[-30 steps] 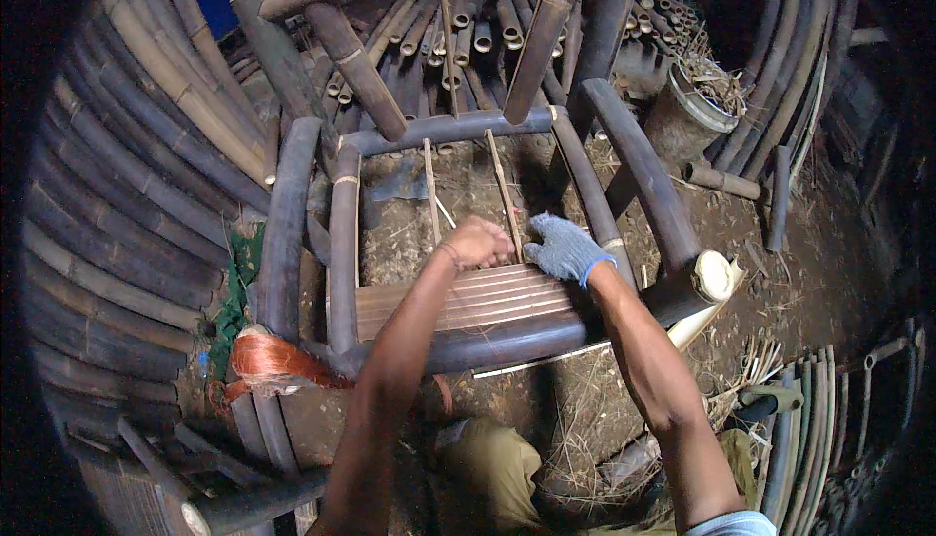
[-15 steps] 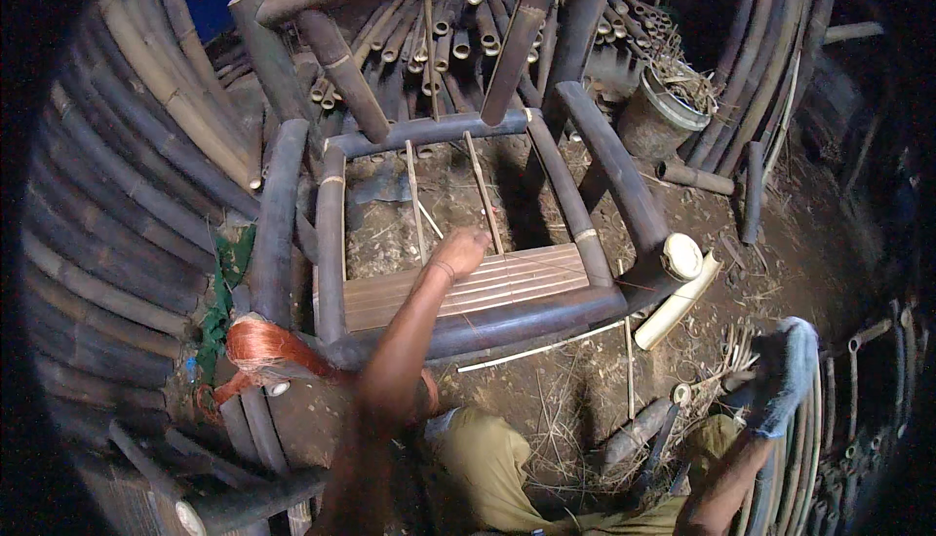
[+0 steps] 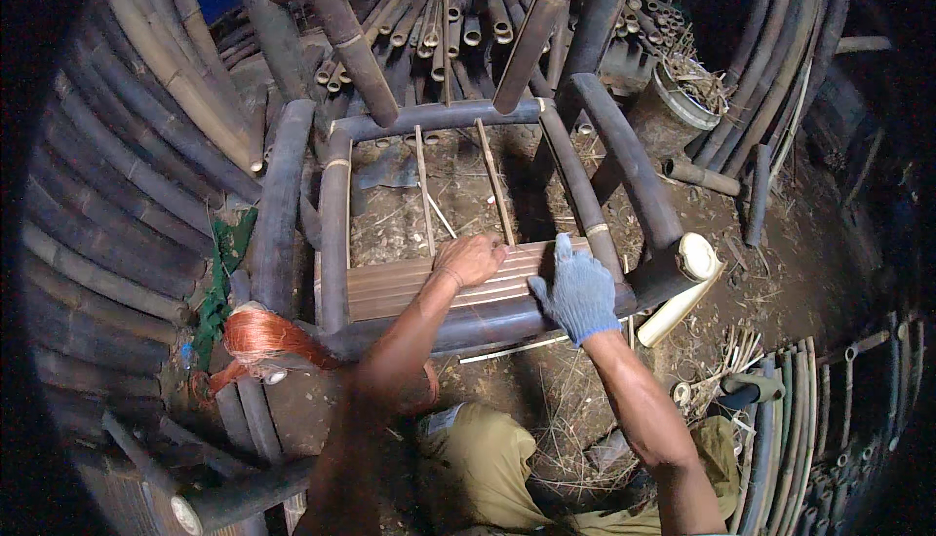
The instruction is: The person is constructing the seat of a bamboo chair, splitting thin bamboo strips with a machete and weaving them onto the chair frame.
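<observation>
A dark bamboo chair frame point(image 3: 478, 326) stands in front of me, with a band of brown bamboo slats point(image 3: 390, 287) across the front of its seat. My bare left hand point(image 3: 470, 261) is closed at the back edge of the slats, beside one of two thin bamboo sticks point(image 3: 494, 180) running to the rear rail. What its fingertips pinch, if anything, is too small to make out. My right hand point(image 3: 579, 290), in a grey-blue knit glove, lies over the right end of the slats and the front rail, fingers apart.
A bundle of orange-red twine point(image 3: 263, 336) hangs at the chair's front left corner. Bamboo poles point(image 3: 117, 185) line the left wall. A bucket of shavings point(image 3: 682, 97) stands back right. Split bamboo lengths point(image 3: 780, 439) lie lower right, beside a dark olive object point(image 3: 756, 387).
My gloved right hand has swung from the lower right up to the right end of the slats. The left hand stays at the slats' back edge. The view has shifted slightly.
</observation>
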`<move>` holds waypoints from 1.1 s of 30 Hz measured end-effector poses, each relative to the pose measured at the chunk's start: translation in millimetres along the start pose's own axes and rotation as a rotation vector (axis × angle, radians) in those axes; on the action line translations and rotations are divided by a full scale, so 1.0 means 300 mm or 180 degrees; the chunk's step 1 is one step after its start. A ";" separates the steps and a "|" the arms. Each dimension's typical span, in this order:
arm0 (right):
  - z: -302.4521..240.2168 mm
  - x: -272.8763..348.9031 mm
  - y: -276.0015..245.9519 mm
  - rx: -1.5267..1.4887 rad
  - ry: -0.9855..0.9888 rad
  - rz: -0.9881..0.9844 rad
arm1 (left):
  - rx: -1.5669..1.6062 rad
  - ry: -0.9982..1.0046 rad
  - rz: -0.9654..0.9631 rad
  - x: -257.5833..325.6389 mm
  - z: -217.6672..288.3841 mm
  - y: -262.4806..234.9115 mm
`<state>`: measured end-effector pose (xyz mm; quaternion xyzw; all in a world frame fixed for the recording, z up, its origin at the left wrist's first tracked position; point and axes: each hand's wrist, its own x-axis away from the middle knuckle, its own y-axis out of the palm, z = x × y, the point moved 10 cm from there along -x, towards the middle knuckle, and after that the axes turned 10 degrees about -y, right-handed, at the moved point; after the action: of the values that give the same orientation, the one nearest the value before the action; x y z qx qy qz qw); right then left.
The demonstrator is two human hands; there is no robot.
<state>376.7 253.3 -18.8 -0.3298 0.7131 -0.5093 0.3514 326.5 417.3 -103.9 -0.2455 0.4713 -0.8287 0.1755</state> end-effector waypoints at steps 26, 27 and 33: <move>-0.279 0.173 -0.018 -0.1115 -0.1136 -0.1016 | 0.0306 0.0499 0.0007 -0.056 -0.028 0.034; -0.222 0.181 -0.067 -0.1565 -0.0709 -0.0804 | 0.0268 0.0441 -0.0060 -0.059 -0.046 0.038; 0.095 0.286 0.025 -0.1241 0.0027 -0.1140 | 0.0784 0.0457 0.0236 -0.021 -0.046 -0.041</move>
<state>353.7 170.2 -46.7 -0.5100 0.7295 -0.4177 0.1825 322.9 436.4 -100.7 -0.1446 0.3861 -0.8887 0.2006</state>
